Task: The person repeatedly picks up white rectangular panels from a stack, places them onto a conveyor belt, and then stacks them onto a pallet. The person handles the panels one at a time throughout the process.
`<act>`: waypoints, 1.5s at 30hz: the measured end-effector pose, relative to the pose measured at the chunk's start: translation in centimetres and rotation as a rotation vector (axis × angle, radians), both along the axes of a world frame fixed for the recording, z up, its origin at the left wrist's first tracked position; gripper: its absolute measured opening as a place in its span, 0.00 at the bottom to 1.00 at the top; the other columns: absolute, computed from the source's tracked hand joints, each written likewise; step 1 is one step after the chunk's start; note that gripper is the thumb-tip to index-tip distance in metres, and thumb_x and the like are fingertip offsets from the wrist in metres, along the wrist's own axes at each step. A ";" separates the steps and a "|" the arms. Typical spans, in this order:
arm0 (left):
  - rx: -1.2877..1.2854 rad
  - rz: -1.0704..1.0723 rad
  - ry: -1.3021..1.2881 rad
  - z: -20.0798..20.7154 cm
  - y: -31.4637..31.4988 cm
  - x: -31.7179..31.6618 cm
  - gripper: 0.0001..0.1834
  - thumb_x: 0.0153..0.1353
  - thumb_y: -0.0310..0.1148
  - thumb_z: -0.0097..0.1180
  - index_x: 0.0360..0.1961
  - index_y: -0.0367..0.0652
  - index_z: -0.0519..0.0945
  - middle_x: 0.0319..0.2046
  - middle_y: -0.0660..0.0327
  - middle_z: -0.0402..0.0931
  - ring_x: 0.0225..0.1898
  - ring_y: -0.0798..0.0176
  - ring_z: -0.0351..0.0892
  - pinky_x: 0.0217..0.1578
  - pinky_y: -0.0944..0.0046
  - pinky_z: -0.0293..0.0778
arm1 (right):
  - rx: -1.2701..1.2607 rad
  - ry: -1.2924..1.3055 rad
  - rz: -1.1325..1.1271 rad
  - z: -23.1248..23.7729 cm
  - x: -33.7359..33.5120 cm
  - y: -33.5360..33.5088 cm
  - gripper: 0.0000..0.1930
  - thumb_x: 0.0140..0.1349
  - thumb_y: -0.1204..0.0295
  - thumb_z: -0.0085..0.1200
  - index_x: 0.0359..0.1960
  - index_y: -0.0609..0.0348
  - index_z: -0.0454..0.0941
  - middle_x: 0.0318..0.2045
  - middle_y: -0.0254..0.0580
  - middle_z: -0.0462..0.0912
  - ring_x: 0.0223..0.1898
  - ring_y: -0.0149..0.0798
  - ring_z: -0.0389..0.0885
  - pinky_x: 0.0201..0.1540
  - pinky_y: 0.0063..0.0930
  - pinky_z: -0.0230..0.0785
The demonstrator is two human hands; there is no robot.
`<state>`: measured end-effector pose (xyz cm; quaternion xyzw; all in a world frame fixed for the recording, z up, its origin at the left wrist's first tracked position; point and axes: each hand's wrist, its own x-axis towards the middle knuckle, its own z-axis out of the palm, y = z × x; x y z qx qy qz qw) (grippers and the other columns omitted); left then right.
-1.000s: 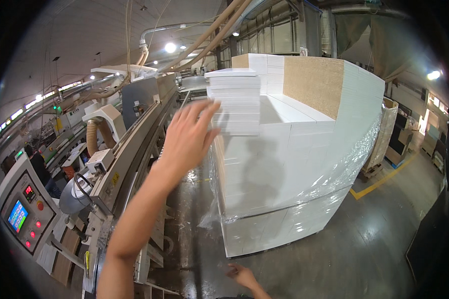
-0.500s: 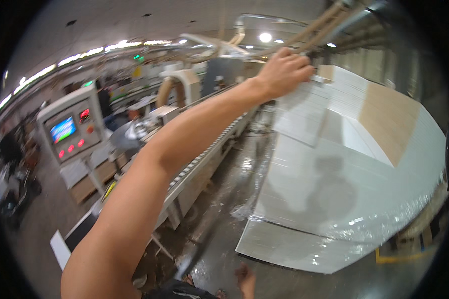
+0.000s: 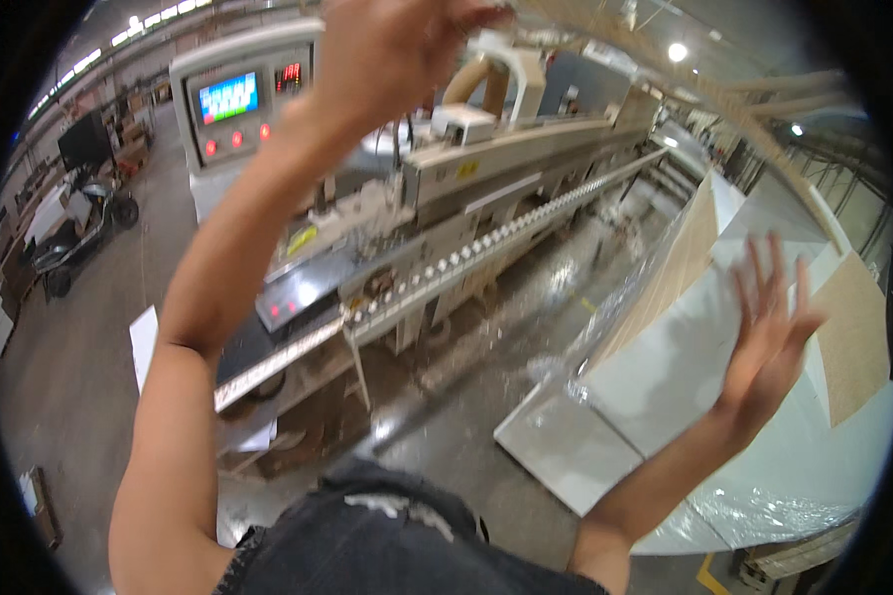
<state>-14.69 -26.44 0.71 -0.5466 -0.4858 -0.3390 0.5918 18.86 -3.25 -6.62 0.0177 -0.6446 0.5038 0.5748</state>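
Observation:
My left hand (image 3: 397, 55) is raised at the top edge, in front of the machine's control panel (image 3: 238, 104). Its fingers are smeared and partly cut off, so what they hold, if anything, cannot be made out. From near these fingertips a long tan strip-like edge (image 3: 729, 111) slants down to the right; whether the hand touches it is unclear. My right hand (image 3: 769, 332) is open, fingers spread, over a stack of white panels (image 3: 655, 387) partly wrapped in clear film. Contact with the stack cannot be told. Tan boards (image 3: 853, 337) lie on the white ones.
A long machine with a roller-lined rail (image 3: 486, 241) runs diagonally through the middle. Wet-looking concrete floor (image 3: 446, 397) separates it from the stack. A dark wheeled vehicle (image 3: 79, 228) stands at the far left. A white sheet (image 3: 144, 347) juts out by my left arm.
My left hand has moved from the stack's far corner up and left. My right hand has risen from the lower edge to over the panels. The view has swung, showing more of the machine.

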 end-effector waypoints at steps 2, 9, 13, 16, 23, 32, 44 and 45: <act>-0.094 -0.310 -0.284 -2.0 -4.0 0.6 0.11 0.79 0.29 0.52 0.57 0.42 0.79 0.39 0.54 0.86 0.36 0.62 0.88 0.38 0.66 0.85 | -0.056 0.109 0.104 4.3 -2.5 -0.7 0.51 0.77 0.43 0.44 0.80 0.67 0.28 0.79 0.73 0.44 0.79 0.70 0.52 0.82 0.62 0.46; -0.113 -0.406 -0.857 -13.8 -20.1 0.9 0.29 0.73 0.49 0.39 0.59 0.36 0.78 0.55 0.52 0.83 0.52 0.62 0.80 0.59 0.54 0.68 | -0.042 0.118 0.452 -1.2 -9.2 -5.9 0.27 0.80 0.59 0.49 0.70 0.67 0.66 0.65 0.54 0.75 0.66 0.43 0.74 0.70 0.46 0.68; 0.051 -0.480 -1.376 -25.9 -25.5 0.4 0.23 0.71 0.51 0.60 0.51 0.40 0.79 0.41 0.64 0.77 0.40 0.72 0.73 0.43 0.67 0.68 | -0.230 -0.004 0.381 -11.7 -15.0 -8.9 0.21 0.78 0.64 0.54 0.66 0.61 0.71 0.53 0.39 0.84 0.53 0.31 0.82 0.61 0.36 0.76; 0.412 -0.536 -1.812 -32.3 -28.2 2.6 0.28 0.64 0.33 0.68 0.63 0.38 0.75 0.42 0.64 0.81 0.44 0.72 0.77 0.47 0.71 0.70 | -0.466 -0.310 0.447 -19.0 -19.9 -13.1 0.24 0.73 0.74 0.60 0.67 0.62 0.69 0.49 0.38 0.83 0.48 0.33 0.85 0.49 0.36 0.86; 0.386 -0.211 -2.023 -50.9 -39.6 4.2 0.31 0.72 0.33 0.63 0.72 0.35 0.70 0.48 0.64 0.80 0.51 0.70 0.78 0.55 0.68 0.71 | -0.907 -0.822 0.489 -38.5 -29.7 -20.8 0.19 0.72 0.77 0.60 0.62 0.62 0.72 0.42 0.43 0.83 0.37 0.37 0.87 0.45 0.40 0.88; 0.482 -0.047 -1.992 -56.1 -47.9 1.1 0.33 0.73 0.40 0.63 0.73 0.37 0.69 0.53 0.60 0.80 0.55 0.67 0.76 0.58 0.66 0.70 | -0.837 -1.076 0.617 -47.8 -41.5 -28.9 0.16 0.69 0.73 0.67 0.46 0.68 0.71 0.34 0.47 0.83 0.34 0.44 0.90 0.36 0.36 0.88; 0.436 -0.009 -2.023 -57.3 -43.6 -5.8 0.41 0.67 0.27 0.64 0.79 0.35 0.60 0.59 0.55 0.77 0.51 0.65 0.79 0.55 0.66 0.75 | -0.761 -1.070 0.492 -47.2 -49.9 -27.3 0.63 0.69 0.78 0.64 0.80 0.45 0.14 0.37 0.49 0.82 0.33 0.41 0.88 0.35 0.36 0.87; 0.391 0.020 -2.037 -55.5 -42.7 -6.3 0.43 0.65 0.24 0.64 0.79 0.35 0.60 0.59 0.54 0.77 0.50 0.65 0.79 0.54 0.66 0.75 | -0.759 -1.083 0.480 -47.0 -50.3 -27.0 0.62 0.69 0.78 0.63 0.80 0.46 0.14 0.37 0.49 0.83 0.32 0.41 0.88 0.36 0.38 0.86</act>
